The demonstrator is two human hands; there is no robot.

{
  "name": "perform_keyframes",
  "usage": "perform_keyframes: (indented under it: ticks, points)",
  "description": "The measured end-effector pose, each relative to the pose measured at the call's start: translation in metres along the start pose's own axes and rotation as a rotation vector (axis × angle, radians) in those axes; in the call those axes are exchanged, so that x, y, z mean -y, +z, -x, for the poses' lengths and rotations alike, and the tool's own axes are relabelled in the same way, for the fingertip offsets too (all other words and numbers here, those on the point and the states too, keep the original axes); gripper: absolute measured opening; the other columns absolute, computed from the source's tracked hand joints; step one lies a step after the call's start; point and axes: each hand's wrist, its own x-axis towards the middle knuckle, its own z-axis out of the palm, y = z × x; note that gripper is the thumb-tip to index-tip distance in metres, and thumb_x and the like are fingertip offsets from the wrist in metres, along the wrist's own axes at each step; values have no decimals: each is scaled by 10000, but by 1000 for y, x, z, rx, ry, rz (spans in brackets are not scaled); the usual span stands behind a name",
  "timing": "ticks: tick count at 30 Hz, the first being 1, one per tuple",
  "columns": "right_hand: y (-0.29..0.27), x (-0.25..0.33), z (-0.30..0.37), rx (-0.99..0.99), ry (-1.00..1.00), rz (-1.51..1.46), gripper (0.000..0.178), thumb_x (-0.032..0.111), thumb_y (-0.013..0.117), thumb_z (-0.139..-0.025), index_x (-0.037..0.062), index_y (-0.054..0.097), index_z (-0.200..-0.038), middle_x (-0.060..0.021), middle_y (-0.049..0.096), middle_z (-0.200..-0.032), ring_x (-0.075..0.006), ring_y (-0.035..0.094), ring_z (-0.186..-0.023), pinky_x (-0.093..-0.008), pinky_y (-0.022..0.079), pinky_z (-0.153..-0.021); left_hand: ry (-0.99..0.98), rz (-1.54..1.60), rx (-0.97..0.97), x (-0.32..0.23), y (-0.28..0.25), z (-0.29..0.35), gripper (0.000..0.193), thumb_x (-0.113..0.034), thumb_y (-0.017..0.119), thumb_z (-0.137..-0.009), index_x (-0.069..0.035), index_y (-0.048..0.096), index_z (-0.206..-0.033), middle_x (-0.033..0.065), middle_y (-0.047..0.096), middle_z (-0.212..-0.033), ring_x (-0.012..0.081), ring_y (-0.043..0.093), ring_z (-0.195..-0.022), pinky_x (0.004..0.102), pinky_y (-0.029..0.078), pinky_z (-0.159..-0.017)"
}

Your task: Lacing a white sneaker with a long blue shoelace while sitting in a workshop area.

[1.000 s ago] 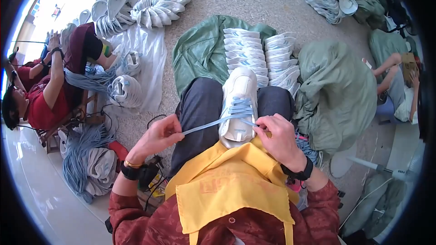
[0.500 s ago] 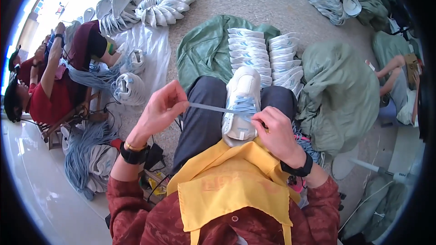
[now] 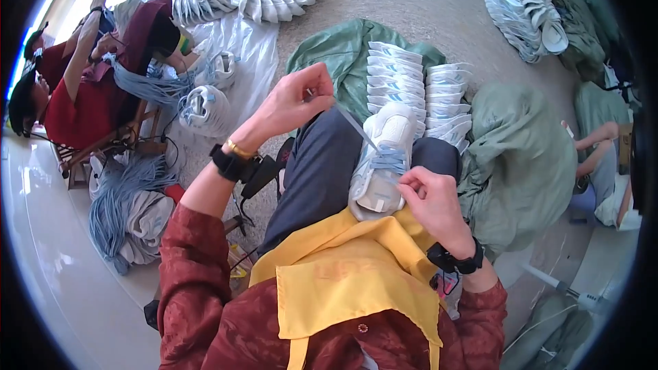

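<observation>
A white sneaker (image 3: 395, 125) with light blue laces (image 3: 389, 159) stands between my thighs, its toe pointing away from me. Up and left of it, my left hand (image 3: 291, 104) is closed in a pinch on a shoelace (image 3: 353, 125), which runs slanting and taut down to the laced part. My right hand (image 3: 436, 207) is at the shoe's right side near the opening, thumb and fingertips pressed together. What those fingers hold, if anything, is too small to make out. A yellow apron (image 3: 356, 288) covers my lap just below the heel.
Stacked white shoe uppers (image 3: 394, 79) lie beyond my knees on a green cloth (image 3: 329, 55), beside a bulky green sack (image 3: 521, 164). Bundled blue laces (image 3: 127, 205) hang at left. A person in red (image 3: 82, 109) sits there; another person's arm (image 3: 593, 140) shows at right.
My left hand has risen and gone farther from me, so the lace now slants upward from the shoe. My right hand has moved slightly down and right. The whole view has shifted a little.
</observation>
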Motion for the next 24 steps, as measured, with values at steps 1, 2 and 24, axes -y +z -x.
perform_keyframes:
  ticks: [1, 2, 24]
  points:
    - [-4, -3, 2, 17, 36, -7, 108, 62, 755, -889, -24, 729, -949, -161, 728, -735, -253, 708, -606, -338, 540, -590, 21, -37, -2, 2, 0, -3, 127, -48, 699, -896, -43, 580, -941, -21, 583, -815, 59, 541, -758, 251, 448, -679]
    - [-8, -5, 4, 44, 76, -8, 125, 76, 773, -885, -26, 760, -957, -139, 731, -721, -146, 678, -588, -297, 522, -582, 17, -57, -2, 4, 1, -5, 128, -41, 699, -878, -49, 593, -950, 1, 618, -842, 105, 594, -775, 279, 475, -708]
    - [-65, -33, 46, 104, 331, -541, 42, 28, 701, -971, -2, 716, -997, -7, 712, -811, -29, 621, -651, -188, 483, -553, -127, 585, 402, -46, 67, 22, 103, -58, 666, -1010, -56, 562, -1011, -25, 607, -943, 55, 560, -875, 242, 460, -782]
